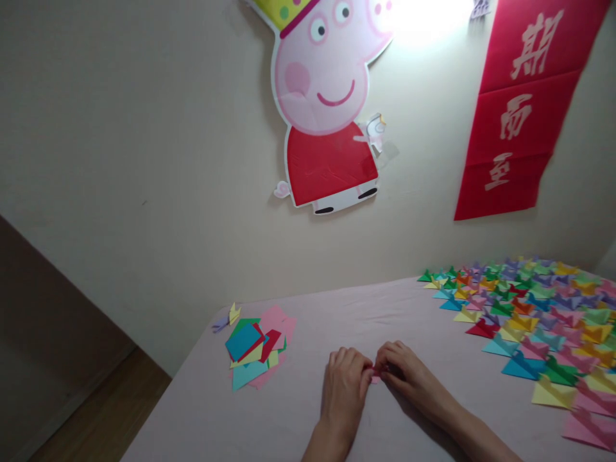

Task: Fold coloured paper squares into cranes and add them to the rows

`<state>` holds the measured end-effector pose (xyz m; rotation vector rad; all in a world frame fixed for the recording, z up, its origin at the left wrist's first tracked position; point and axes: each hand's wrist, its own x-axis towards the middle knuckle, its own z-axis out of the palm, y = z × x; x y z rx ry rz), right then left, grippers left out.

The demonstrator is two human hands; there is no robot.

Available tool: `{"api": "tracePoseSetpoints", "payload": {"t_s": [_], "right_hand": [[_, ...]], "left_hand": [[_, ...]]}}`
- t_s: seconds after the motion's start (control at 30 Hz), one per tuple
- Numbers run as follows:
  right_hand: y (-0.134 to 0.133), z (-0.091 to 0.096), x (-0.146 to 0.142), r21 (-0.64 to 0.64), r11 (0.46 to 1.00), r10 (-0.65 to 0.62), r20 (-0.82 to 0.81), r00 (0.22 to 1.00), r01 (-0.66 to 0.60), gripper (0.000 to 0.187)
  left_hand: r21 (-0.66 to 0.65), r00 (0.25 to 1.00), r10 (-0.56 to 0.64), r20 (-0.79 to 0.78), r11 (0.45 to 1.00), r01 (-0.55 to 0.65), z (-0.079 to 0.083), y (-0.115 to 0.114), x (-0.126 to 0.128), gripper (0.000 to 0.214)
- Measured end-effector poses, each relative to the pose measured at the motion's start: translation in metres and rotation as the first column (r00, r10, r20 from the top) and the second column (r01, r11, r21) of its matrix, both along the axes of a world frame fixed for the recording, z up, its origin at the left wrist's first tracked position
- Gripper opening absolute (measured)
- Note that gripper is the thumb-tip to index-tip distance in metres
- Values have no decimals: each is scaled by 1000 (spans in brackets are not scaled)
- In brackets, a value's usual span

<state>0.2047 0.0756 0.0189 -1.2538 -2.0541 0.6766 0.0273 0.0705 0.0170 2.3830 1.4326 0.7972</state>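
A small piece of pink paper lies between my two hands at the front middle of the table, mostly covered by fingers. My left hand is closed, its thumb and fingertips pressing on the paper's left side. From the right, my right hand pinches the same paper with bent fingers. How the paper is folded beneath the fingers is hidden. To the left sits a loose pile of coloured paper sheets in blue, red, yellow, green and pink.
Rows of folded paper birds in many colours cover the table's right side. Two small folded pieces, one yellow and one purple, rest at the far left corner. A wall with a cartoon pig cutout and a red banner rises behind.
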Motion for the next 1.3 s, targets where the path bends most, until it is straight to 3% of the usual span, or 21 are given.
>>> {"api": "tracePoseSetpoints", "payload": {"t_s": [0.3,0.53,1.0,1.2,1.3], "right_hand": [[-1,-11,0,-20,998,-62,-115,991,60,10],[5,-11,5,55,997,-61,18,998,60,18],[8,-13,11,-10,1000,-24,-121,992,23,28],[6,-14,6,-1,1000,-14,-182,983,15,18],[5,-10,2,-8,1000,-20,-206,978,19,24]], "left_hand": [[-62,996,57,72,997,-52,2,-4,2,7],[-84,984,84,160,994,-71,3,-1,-1,11],[-139,961,74,267,990,-38,-3,6,-4,11],[-133,961,66,268,991,-31,-4,5,-4,13],[-114,961,59,271,993,-29,-2,4,-2,15]]}}
